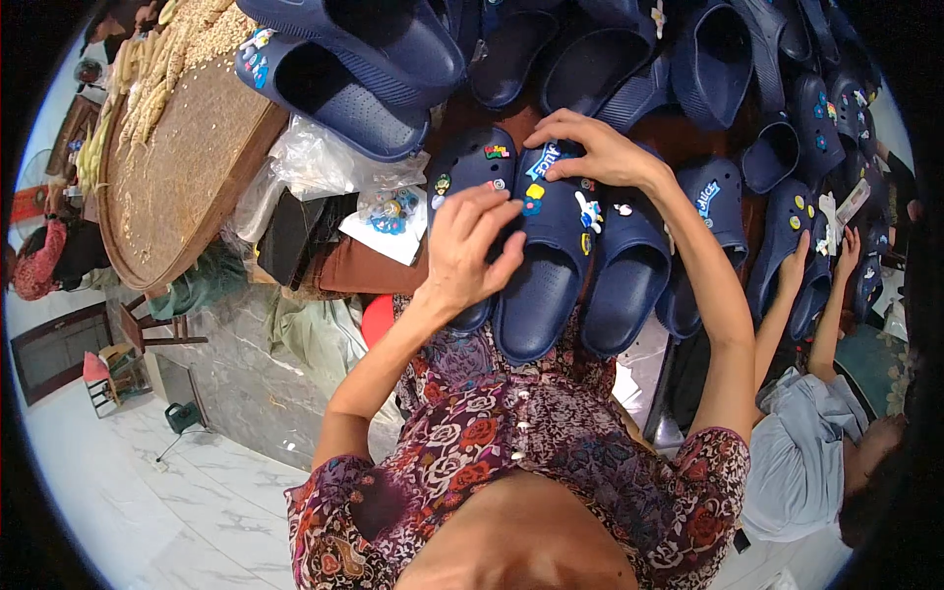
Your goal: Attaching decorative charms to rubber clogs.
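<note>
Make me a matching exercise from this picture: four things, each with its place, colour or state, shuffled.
1. Right hand
2. Large tray
3. Plastic bag
4. Co-worker's shirt

A. Clear and crumpled
B. Light grey
C. At the toe of a navy clog
D. Brown, with corn kernels on it

Pairs: 1-C, 2-D, 3-A, 4-B

purple floral blouse (447, 433), short sleeves (710, 492), pale buttons (522, 426)

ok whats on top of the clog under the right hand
On the clog: a blue tag, a blue flower, a white figure and smaller charms. The right hand covers part of the toe; anything beneath can't be seen.
</note>
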The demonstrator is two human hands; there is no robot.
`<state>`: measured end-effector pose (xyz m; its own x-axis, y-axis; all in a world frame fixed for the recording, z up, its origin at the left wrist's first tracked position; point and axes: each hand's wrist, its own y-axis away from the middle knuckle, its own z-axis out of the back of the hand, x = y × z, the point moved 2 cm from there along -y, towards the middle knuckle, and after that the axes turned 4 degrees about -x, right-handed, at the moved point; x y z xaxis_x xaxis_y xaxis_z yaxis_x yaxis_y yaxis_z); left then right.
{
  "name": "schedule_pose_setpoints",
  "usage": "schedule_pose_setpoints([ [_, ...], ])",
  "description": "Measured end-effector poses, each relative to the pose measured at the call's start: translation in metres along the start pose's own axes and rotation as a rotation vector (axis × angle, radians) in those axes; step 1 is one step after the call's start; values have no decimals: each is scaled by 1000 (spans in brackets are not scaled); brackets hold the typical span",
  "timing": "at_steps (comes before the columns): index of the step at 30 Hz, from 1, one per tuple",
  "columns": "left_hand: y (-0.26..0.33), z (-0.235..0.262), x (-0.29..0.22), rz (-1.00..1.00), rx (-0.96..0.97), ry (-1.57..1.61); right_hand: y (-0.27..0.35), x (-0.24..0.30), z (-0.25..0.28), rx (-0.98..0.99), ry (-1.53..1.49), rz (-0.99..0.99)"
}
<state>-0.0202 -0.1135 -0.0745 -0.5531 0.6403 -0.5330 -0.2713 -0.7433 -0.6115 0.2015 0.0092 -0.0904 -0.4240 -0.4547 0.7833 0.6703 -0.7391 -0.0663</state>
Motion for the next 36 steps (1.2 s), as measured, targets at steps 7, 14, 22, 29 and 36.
schedule_pose_setpoints([
  [7,13,-19,-10,-60,110,-77,-7,4,1,20,32,-54],
  [14,16,-24,-5,-67,48,-82,0,2,-8,-135,257,55],
  [22,20,-27,-8,-53,16,-110,-2,8,-21,-339,390,266],
  [29,22,-30,-5,-58,3,-101,-1,10,-22,-255,459,163],
  [36,21,-29,-5,-80,12,-94,14,5,7,-255,169,31],
])
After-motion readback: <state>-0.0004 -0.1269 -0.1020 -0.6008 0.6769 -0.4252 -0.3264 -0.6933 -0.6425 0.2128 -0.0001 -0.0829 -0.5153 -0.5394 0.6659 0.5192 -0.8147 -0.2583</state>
